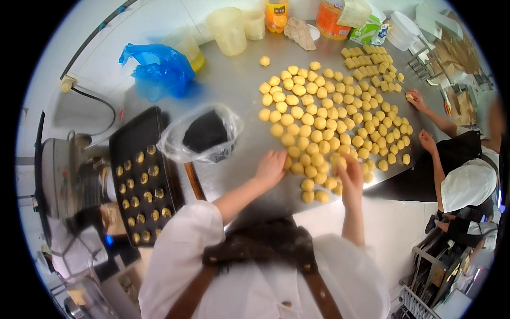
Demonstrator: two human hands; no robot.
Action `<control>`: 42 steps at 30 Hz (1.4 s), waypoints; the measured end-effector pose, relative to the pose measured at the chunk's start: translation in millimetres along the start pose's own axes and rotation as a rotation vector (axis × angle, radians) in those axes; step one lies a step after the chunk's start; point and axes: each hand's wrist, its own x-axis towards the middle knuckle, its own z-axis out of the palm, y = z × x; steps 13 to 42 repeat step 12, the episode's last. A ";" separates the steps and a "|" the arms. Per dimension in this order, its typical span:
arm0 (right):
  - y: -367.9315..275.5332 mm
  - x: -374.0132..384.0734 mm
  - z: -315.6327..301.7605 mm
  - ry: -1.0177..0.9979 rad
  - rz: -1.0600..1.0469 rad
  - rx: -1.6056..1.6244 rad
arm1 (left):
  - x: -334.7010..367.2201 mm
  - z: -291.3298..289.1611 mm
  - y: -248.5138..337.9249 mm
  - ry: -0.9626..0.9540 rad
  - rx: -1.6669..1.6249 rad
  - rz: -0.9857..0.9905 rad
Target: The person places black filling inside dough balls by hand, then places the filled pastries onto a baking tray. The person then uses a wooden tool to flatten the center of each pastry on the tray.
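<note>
Many yellow dough balls [320, 123] lie spread over the metal table. At their near left edge, my left hand [271, 169] has its fingers curled together, with a dough ball [287, 162] at the fingertips. My right hand [350, 175] hangs over the near edge of the balls, thumb and fingers closed on a dough ball [338, 161]. To the left of my left hand, a lump of black dough or filling [205, 131] sits in a clear plastic bag [232, 125].
A dark baking tray [139, 123] at left bears rows of small topped pieces. Behind stand a blue plastic bag [162, 72], pitchers [228, 32] and bottles. At right, a co-worker's hand [418, 100] touches a dough piece near cut dough blocks [366, 63].
</note>
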 end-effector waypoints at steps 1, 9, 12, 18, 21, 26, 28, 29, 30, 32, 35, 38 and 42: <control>3.0 -3.1 -1.5 0.003 0.003 0.008 | 0.2 5.5 2.2 0.012 -0.007 -0.044; -11.8 -4.3 60.4 -0.198 0.095 0.134 | -57.5 -55.0 -22.0 0.090 -0.549 -0.361; -6.7 10.8 94.9 -0.428 0.085 0.296 | -96.1 -79.9 -57.0 0.186 -1.028 -0.483; -6.7 10.8 94.9 -0.428 0.085 0.296 | -96.1 -79.9 -57.0 0.186 -1.028 -0.483; -6.7 10.8 94.9 -0.428 0.085 0.296 | -96.1 -79.9 -57.0 0.186 -1.028 -0.483; -6.7 10.8 94.9 -0.428 0.085 0.296 | -96.1 -79.9 -57.0 0.186 -1.028 -0.483; -6.7 10.8 94.9 -0.428 0.085 0.296 | -96.1 -79.9 -57.0 0.186 -1.028 -0.483; -6.7 10.8 94.9 -0.428 0.085 0.296 | -96.1 -79.9 -57.0 0.186 -1.028 -0.483; -6.7 10.8 94.9 -0.428 0.085 0.296 | -96.1 -79.9 -57.0 0.186 -1.028 -0.483; -6.7 10.8 94.9 -0.428 0.085 0.296 | -96.1 -79.9 -57.0 0.186 -1.028 -0.483; -6.7 10.8 94.9 -0.428 0.085 0.296 | -96.1 -79.9 -57.0 0.186 -1.028 -0.483; -6.7 10.8 94.9 -0.428 0.085 0.296 | -96.1 -79.9 -57.0 0.186 -1.028 -0.483; -6.7 10.8 94.9 -0.428 0.085 0.296 | -96.1 -79.9 -57.0 0.186 -1.028 -0.483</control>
